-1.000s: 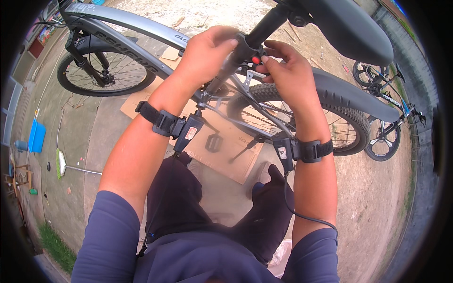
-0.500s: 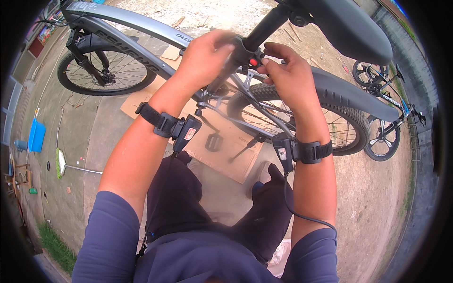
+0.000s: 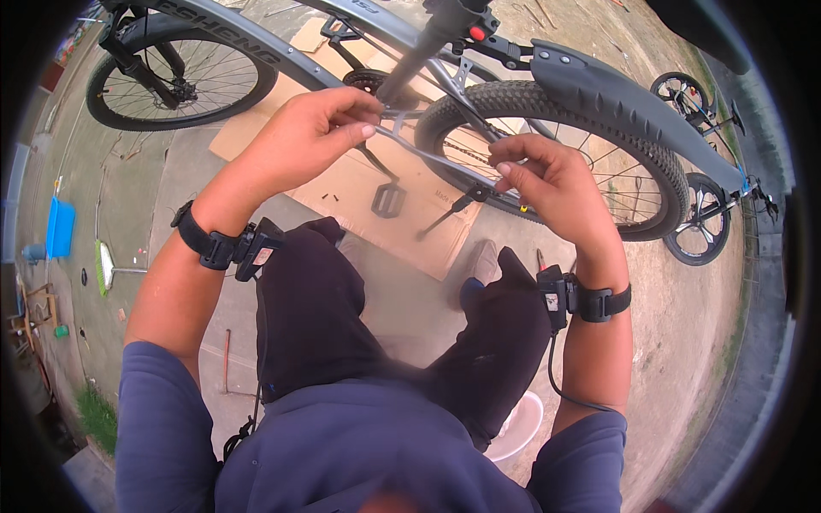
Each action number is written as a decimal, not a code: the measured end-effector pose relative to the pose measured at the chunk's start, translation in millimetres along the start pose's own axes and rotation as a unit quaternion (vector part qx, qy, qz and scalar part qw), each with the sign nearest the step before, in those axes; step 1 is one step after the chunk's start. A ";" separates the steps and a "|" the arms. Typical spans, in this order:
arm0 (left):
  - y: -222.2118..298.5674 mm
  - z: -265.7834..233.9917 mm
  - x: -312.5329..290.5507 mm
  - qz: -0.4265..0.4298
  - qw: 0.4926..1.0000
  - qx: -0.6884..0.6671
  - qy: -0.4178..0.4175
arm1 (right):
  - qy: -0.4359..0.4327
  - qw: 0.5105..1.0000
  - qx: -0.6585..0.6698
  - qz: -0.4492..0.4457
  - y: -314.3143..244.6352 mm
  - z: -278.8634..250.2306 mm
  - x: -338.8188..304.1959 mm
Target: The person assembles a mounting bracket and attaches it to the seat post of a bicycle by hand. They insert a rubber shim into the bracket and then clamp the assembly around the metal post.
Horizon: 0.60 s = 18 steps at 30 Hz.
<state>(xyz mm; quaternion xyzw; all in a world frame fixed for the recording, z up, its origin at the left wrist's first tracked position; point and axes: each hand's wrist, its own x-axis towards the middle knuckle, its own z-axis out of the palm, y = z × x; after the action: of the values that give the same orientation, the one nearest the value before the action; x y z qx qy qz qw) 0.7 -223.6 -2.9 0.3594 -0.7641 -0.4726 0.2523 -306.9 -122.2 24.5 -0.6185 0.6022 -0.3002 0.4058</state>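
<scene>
A grey bicycle stands before me, its frame point(image 3: 244, 30) running across the top. My left hand point(image 3: 316, 141) is beside the seat tube point(image 3: 409, 73), fingers bent, thumb apart from them, nothing seen in it. Over the lower side of the rear wheel point(image 3: 440, 128) hovers my right hand point(image 3: 547, 184), its fingers loosely curled with a small gap to the thumb. It appears empty too. Above both hands, a black clamp with a red button point(image 3: 476, 34) sits round the seat post, and the black rear mudguard point(image 3: 616, 103) extends from it.
Under the bicycle lies flat cardboard point(image 3: 333, 227), with small dark pieces point(image 3: 331, 197) on it. A pedal point(image 3: 389, 199) and kickstand point(image 3: 449, 212) jut towards me. Another bicycle point(image 3: 705, 214) stands right. A blue basin point(image 3: 61, 227), broom point(image 3: 104, 267) and white bucket point(image 3: 520, 426) are around me.
Both hands have come away from the seat-post clamp and moved lower, the left one leftwards. They are farther apart. The view has shifted, and the bicycle sits higher in it.
</scene>
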 end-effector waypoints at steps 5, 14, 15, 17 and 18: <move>-34.5 5.4 -68.7 -0.038 0.981 0.120 -0.148 | -0.210 0.964 -0.132 0.093 69.3 25.5 -14.4; -87.1 4.7 -123.7 -0.130 0.991 0.001 0.005 | -0.237 0.925 -0.191 0.226 173.4 69.2 -10.4; -92.0 7.1 -128.0 -0.129 0.992 -0.003 0.011 | -0.231 0.927 -0.181 0.234 181.6 74.3 -8.9; -98.5 12.6 -132.9 -0.128 0.992 -0.011 0.022 | -0.218 0.930 -0.160 0.249 191.7 83.1 -7.6; -102.0 13.1 -132.4 -0.141 0.989 -0.033 0.027 | -0.213 0.928 -0.141 0.272 196.3 86.5 -6.5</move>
<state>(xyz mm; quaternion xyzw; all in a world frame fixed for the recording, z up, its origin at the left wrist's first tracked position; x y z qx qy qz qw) 104.2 -142.3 -106.8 0.4676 -0.6825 -0.5188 0.2154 -331.5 -92.9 -186.7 -0.5307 0.6831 0.0482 0.4993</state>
